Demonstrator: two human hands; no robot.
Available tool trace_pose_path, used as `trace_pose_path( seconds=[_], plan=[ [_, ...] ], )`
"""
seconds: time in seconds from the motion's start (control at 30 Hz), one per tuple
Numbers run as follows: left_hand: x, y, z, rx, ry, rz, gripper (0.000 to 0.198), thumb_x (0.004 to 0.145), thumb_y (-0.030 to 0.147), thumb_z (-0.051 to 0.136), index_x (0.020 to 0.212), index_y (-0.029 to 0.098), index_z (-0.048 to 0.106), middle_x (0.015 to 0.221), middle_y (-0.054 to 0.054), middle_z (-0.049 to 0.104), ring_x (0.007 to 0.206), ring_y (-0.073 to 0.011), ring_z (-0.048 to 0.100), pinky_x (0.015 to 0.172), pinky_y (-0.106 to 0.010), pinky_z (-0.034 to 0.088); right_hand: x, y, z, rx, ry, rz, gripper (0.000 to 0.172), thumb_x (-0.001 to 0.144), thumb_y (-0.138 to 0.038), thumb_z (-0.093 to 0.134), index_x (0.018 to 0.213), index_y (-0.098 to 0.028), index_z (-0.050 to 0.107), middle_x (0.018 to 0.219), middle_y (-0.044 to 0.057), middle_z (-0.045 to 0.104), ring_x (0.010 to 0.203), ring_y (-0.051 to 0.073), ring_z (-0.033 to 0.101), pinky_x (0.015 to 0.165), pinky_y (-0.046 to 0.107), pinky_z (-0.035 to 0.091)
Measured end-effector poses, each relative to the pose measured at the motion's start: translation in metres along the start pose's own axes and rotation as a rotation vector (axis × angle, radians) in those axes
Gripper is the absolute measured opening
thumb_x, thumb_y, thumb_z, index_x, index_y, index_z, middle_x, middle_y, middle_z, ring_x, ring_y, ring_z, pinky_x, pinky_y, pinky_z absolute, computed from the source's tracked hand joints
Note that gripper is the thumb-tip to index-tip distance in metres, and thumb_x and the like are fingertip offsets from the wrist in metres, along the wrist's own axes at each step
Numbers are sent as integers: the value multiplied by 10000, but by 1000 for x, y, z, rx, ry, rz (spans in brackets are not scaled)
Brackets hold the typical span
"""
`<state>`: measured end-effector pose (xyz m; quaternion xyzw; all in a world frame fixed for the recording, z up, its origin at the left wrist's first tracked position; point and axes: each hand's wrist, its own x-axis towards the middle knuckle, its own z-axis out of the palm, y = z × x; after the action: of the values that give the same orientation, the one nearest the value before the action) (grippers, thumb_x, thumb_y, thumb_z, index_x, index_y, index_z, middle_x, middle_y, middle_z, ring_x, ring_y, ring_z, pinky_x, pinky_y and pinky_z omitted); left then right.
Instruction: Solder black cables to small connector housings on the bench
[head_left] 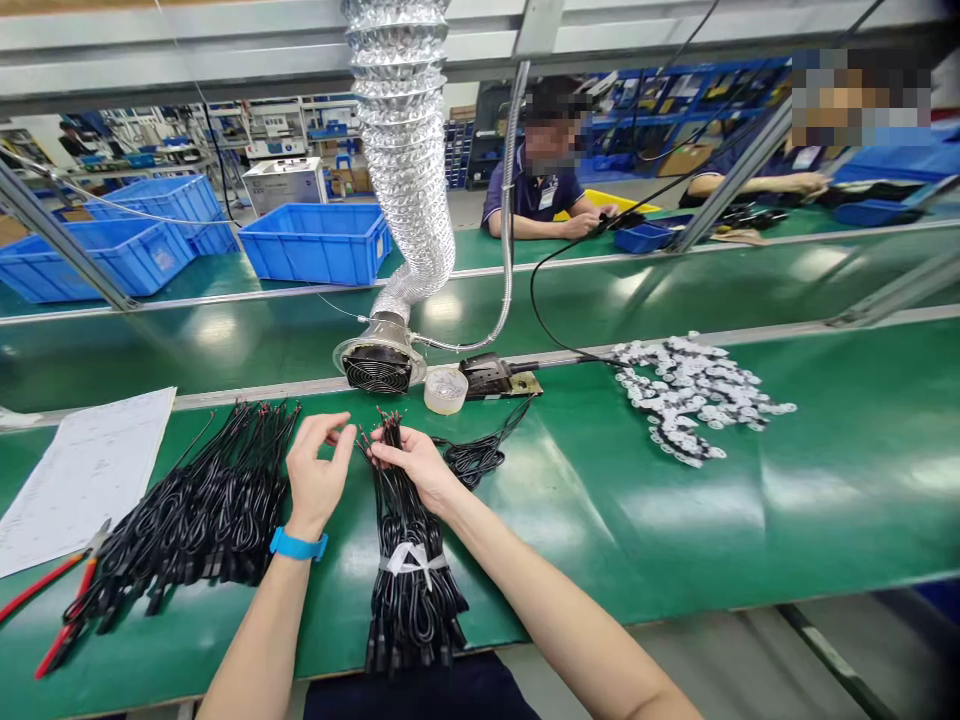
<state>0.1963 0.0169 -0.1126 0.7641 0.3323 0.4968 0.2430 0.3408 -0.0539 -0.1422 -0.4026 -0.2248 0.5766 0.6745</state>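
Note:
A bundle of black cables (409, 620) lies in front of me, tied round its middle with a white tie (409, 560). My right hand (424, 468) is closed round the upper part of this bundle, below the thin wire ends with reddish tips. Just left of those tips is my left hand (319, 470), a blue band on its wrist. Its thumb and fingers are curved and apart, with nothing visible between them. Beside my left hand, a pile of loose black cables (217, 510) is spread over the green table.
Red-handled pliers (79, 600) and a paper sheet (82, 470) lie at the left. A fan (379, 368) on a foil duct (409, 150), a tape roll (445, 390) and a soldering iron (525, 367) are behind the bundle. White connector-like pieces (690, 395) lie right. Two people sit opposite.

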Motion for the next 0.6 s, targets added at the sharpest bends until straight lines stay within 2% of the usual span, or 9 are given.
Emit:
trace_pose_path(
  seconds=[0.07, 0.13, 0.27, 0.33, 0.4, 0.47, 0.53, 0.6],
  plan=[
    [-3, 5, 2, -14, -125, 53, 135, 905, 303, 683, 997, 220, 735, 930, -33, 685, 798, -153, 632, 739, -287, 534, 0, 0, -1, 14, -6, -24, 424, 577, -348, 938, 898, -160, 734, 771, 0, 711, 665, 106, 591, 673, 250, 441],
    [-6, 7, 5, -6, -155, 89, 114, 902, 290, 690, 982, 221, 736, 912, -30, 682, 796, -150, 632, 725, -280, 533, 0, -1, 0, 8, 1, -60, 414, 578, -343, 936, 893, -163, 736, 776, -11, 697, 660, 99, 573, 660, 245, 438],
    [-8, 2, 7, 57, -118, 158, 85, 923, 258, 649, 926, 216, 724, 907, -35, 651, 814, -148, 629, 708, -268, 525, -1, -2, 2, -47, 38, -82, 424, 564, -351, 935, 884, -160, 731, 699, -27, 663, 628, 104, 553, 639, 253, 439],
    [-7, -2, 7, 159, -96, 160, 89, 920, 231, 630, 870, 206, 699, 877, -32, 635, 794, -151, 621, 704, -274, 515, -1, -2, 3, -59, 52, -81, 427, 589, -379, 919, 900, -157, 728, 707, -13, 674, 649, 118, 576, 655, 264, 453],
    [-7, -5, 7, 297, -61, 153, 81, 900, 206, 629, 833, 199, 676, 872, -38, 630, 820, -176, 620, 753, -310, 511, -1, -1, 3, -55, 58, -83, 417, 641, -426, 882, 920, -154, 734, 767, 10, 693, 687, 129, 595, 682, 277, 472],
    [-7, -4, 8, 345, -38, 139, 42, 889, 221, 646, 881, 199, 680, 925, -55, 641, 906, -211, 628, 839, -356, 507, 0, 0, 4, -71, 53, -97, 400, 697, -458, 834, 941, -153, 747, 808, 17, 695, 690, 124, 584, 697, 282, 481],
    [-7, 0, 11, 231, -79, 87, 130, 898, 274, 661, 1006, 207, 689, 1001, -63, 658, 964, -219, 637, 885, -368, 512, 0, 1, 4, -108, 25, -127, 381, 737, -464, 799, 961, -157, 760, 818, 14, 697, 681, 119, 566, 712, 284, 482],
    [-8, 4, 15, 53, -147, -6, 203, 912, 319, 659, 1085, 217, 686, 1032, -54, 672, 903, -188, 654, 838, -334, 536, 0, 3, 3, -137, -7, -171, 365, 754, -455, 792, 974, -166, 767, 860, 22, 719, 727, 137, 589, 761, 295, 490]
  ],
)
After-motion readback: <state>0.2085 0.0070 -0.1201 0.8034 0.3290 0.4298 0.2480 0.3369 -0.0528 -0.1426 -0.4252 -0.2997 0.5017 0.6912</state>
